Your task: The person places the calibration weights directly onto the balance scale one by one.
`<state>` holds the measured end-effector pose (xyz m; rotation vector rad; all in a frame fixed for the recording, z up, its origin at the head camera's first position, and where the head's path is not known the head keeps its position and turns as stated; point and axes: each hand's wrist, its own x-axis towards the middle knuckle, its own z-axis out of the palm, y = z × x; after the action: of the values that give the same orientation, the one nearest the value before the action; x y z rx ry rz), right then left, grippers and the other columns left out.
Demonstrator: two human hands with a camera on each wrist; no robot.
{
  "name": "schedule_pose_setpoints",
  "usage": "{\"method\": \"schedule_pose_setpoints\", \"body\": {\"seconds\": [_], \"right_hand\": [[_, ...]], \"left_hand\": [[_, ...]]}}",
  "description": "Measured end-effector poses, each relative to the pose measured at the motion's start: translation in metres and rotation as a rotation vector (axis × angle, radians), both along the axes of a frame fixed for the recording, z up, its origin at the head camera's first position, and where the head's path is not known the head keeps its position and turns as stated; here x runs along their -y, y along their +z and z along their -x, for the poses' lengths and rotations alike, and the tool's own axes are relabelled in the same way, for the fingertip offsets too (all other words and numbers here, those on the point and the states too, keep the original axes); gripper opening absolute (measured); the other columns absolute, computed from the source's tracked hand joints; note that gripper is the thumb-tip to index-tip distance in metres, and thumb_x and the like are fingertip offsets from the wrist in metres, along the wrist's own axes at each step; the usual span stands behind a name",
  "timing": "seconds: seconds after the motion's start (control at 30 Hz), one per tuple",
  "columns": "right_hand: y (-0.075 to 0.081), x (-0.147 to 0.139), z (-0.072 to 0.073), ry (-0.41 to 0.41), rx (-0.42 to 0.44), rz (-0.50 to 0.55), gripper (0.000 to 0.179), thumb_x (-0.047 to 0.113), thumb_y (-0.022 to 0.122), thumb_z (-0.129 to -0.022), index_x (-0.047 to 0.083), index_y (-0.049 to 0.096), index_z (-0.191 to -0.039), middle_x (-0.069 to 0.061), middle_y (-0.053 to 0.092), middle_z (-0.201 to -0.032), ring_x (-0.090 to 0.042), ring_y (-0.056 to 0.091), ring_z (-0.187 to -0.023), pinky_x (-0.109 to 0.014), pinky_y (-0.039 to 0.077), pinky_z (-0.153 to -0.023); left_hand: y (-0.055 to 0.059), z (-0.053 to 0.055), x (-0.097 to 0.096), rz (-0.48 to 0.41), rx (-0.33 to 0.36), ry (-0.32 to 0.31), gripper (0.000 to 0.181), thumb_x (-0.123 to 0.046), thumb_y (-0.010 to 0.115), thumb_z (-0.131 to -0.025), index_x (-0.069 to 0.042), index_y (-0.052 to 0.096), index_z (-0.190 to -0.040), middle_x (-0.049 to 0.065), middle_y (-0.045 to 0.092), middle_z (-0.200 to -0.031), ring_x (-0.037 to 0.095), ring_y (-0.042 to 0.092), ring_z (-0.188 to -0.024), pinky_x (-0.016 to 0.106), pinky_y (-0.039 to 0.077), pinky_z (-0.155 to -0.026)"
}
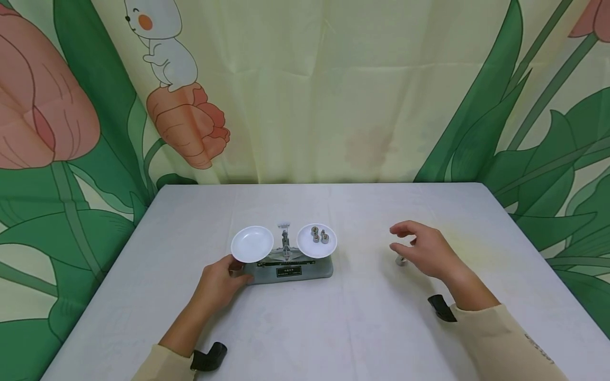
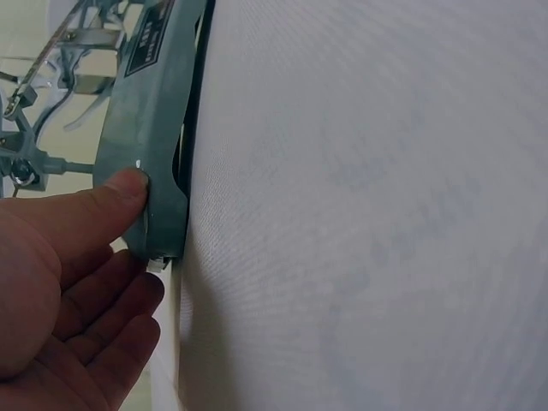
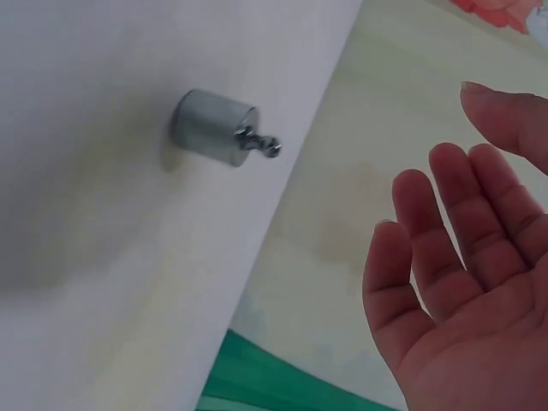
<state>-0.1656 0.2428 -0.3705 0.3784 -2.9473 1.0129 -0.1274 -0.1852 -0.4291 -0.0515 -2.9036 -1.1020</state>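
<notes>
A grey-green balance scale (image 1: pixel 314 269) stands on the table with two white pans. Several small metal weights (image 1: pixel 325 238) sit on its right pan (image 1: pixel 308 253); the left pan (image 1: pixel 252 244) holds nothing. At the base's left end my left hand (image 1: pixel 216 286) grips the scale, thumb on the front face and fingers around the end, as the left wrist view shows. My right hand (image 1: pixel 426 254) hovers over a single metal weight (image 3: pixel 210 128) to the right of the scale. Its fingers are spread and apart from that weight, which stands upright with a knob on top.
A white cloth covers the table (image 1: pixel 362 328). Behind it hangs a printed curtain (image 1: pixel 305 106) with flowers, leaves and a cartoon animal on a carrot. Each wrist carries a black strap mount (image 1: pixel 209 357).
</notes>
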Motion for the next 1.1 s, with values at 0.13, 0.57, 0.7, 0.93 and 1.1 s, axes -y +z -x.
{"method": "schedule_pose_setpoints", "body": {"seconds": [0.13, 0.57, 0.7, 0.93, 1.1], "right_hand": [[-0.012, -0.014, -0.005, -0.023, 0.063, -0.014, 0.037, 0.017, 0.071, -0.093, 0.002, 0.062, -0.125, -0.017, 0.065, -0.119, -0.035, 0.061, -0.107, -0.049, 0.052, -0.089], [-0.035, -0.032, -0.004, -0.012, 0.181, -0.059, 0.028, 0.010, 0.070, -0.089, 0.001, 0.064, -0.116, -0.011, 0.068, -0.112, -0.030, 0.064, -0.101, -0.044, 0.053, -0.083], [-0.035, -0.030, -0.001, 0.002, 0.187, -0.069, 0.025, 0.007, 0.068, -0.089, 0.001, 0.064, -0.113, -0.010, 0.068, -0.108, -0.029, 0.064, -0.098, -0.044, 0.053, -0.081], [-0.035, -0.025, 0.001, 0.019, 0.156, -0.098, 0.020, 0.003, 0.069, -0.088, 0.000, 0.065, -0.108, -0.009, 0.068, -0.101, -0.027, 0.065, -0.091, -0.040, 0.054, -0.076], [-0.037, -0.024, 0.002, 0.025, 0.128, -0.118, 0.018, 0.002, 0.068, -0.087, 0.000, 0.065, -0.105, -0.008, 0.069, -0.099, -0.026, 0.065, -0.090, -0.040, 0.054, -0.076]], "left_hand": [[-0.001, -0.001, 0.001, 0.001, 0.009, 0.000, 0.041, -0.010, 0.083, -0.080, 0.001, 0.066, -0.116, 0.014, 0.072, -0.108, 0.035, 0.065, -0.105, 0.053, 0.052, -0.090], [-0.003, 0.001, -0.001, 0.004, 0.006, -0.010, 0.044, -0.010, 0.083, -0.080, 0.002, 0.065, -0.119, 0.015, 0.071, -0.112, 0.036, 0.064, -0.110, 0.054, 0.051, -0.093], [-0.003, 0.002, 0.000, -0.001, -0.009, -0.009, 0.042, -0.010, 0.084, -0.080, 0.001, 0.066, -0.116, 0.014, 0.072, -0.109, 0.034, 0.066, -0.106, 0.052, 0.052, -0.092], [-0.003, 0.002, 0.001, -0.021, -0.008, -0.009, 0.041, -0.007, 0.084, -0.079, 0.002, 0.066, -0.115, 0.013, 0.072, -0.106, 0.031, 0.068, -0.100, 0.048, 0.055, -0.088], [-0.004, 0.003, 0.000, -0.030, 0.003, -0.002, 0.042, -0.007, 0.083, -0.079, 0.001, 0.066, -0.116, 0.013, 0.072, -0.108, 0.031, 0.068, -0.102, 0.048, 0.055, -0.089]]}}
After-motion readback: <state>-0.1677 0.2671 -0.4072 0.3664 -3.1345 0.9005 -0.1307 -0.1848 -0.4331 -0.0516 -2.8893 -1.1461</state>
